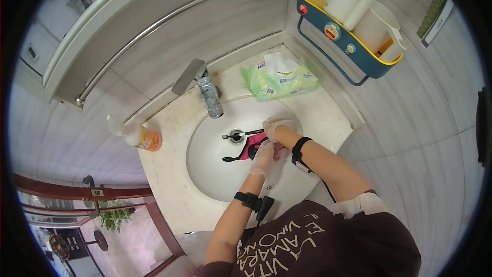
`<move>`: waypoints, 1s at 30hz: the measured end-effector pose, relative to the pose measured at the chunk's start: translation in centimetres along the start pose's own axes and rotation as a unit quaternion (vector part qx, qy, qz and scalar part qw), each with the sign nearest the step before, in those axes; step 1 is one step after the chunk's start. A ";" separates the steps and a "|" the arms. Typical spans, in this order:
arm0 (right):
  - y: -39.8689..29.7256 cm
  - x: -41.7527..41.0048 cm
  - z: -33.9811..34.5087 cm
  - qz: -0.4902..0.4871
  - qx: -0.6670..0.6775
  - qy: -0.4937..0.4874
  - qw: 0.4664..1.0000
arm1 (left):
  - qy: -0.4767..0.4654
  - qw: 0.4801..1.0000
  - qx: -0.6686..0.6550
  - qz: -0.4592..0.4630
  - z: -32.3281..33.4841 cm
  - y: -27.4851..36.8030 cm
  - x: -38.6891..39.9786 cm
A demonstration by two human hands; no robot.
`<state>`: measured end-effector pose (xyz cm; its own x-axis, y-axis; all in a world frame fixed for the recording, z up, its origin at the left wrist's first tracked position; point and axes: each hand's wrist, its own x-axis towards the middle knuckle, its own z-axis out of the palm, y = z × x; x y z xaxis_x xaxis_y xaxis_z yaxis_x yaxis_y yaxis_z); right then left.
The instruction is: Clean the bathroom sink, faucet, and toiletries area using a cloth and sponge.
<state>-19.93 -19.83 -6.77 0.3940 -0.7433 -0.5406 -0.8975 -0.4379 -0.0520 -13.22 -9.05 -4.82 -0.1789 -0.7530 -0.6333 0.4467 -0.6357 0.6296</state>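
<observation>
Both hands wear thin clear gloves and are over the white sink basin (pixel 209 177). My left hand (pixel 265 157) grips a pink and black fabric item (pixel 251 144) with a black loop at its end; its exact kind is unclear. My right hand (pixel 277 127) is close above the left, its fingers at the end of a slim black stick-like tool (pixel 250 133) with a pale band. The tool's knobbed tip reaches across the drain (pixel 236 136). Part of the fabric item is hidden under the hands.
A chrome faucet (pixel 210 98) rises behind the basin, its flat lever raised. A green tissue pack (pixel 282 80) lies at the back right of the counter (pixel 169 196). On the left stands a pump bottle (pixel 144 136). A wall caddy (pixel 349 42) holds cups.
</observation>
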 end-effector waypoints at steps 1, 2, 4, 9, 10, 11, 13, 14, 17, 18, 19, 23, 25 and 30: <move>-0.9 0.9 0.3 -0.009 -0.017 -0.036 0.999 | 0.014 1.000 0.015 0.008 -1.0 -0.2 -0.1; -1.0 2.5 1.3 -0.014 -0.018 -0.035 0.999 | 0.023 0.999 0.031 0.016 -1.5 -0.1 -0.3; -1.1 5.4 3.9 -0.075 -0.117 0.066 0.988 | 0.034 0.999 0.026 0.021 -2.0 0.2 -0.7; -4.3 6.1 4.3 -0.057 -0.040 0.056 0.996 | 0.109 0.994 0.017 -0.002 -4.8 1.1 -2.6; -3.6 6.6 4.9 -0.032 -0.033 0.078 0.996 | 0.105 0.994 0.021 -0.001 -4.7 1.3 -2.5; -4.4 6.1 4.3 -0.038 -0.032 0.079 0.996 | 0.101 0.995 0.006 0.017 -5.5 1.0 -2.9; -4.8 4.4 1.2 -0.096 -0.086 0.052 0.990 | 0.083 0.996 -0.007 0.038 -7.1 0.2 -2.7; -5.0 3.6 0.7 -0.098 -0.058 0.088 0.990 | 0.065 0.997 -0.002 0.047 -7.8 0.0 -2.6; -4.5 2.0 -0.2 -0.139 -0.080 0.107 0.981 | 0.111 0.992 -0.039 0.038 -9.9 -1.4 -1.3; -5.7 -1.2 -3.3 -0.157 -0.059 0.082 0.982 | 0.093 0.994 -0.038 0.033 -12.2 -2.0 -1.6; -4.3 -0.6 -2.1 -0.209 -0.063 0.108 0.970 | 0.093 0.996 -0.002 0.009 -11.1 -1.6 -1.3; -2.7 -7.6 -6.5 -0.258 0.081 0.107 0.957 | 0.102 0.993 0.046 -0.045 -12.4 -3.2 -1.4; -0.1 -10.1 -8.8 -0.246 -0.026 0.119 0.962 | 0.127 0.980 0.090 -0.125 -12.1 -3.4 -0.8; 3.1 -19.7 -17.4 -0.156 0.218 0.408 0.873 | 0.098 0.983 0.119 -0.103 -11.7 -2.2 -0.7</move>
<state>-26.97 -15.34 18.31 0.4824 -0.8131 0.3260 -0.6421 -0.5813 -0.4998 -3.82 -5.10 -11.06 -0.0609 -0.5723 -0.8178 0.1966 -0.8101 0.5523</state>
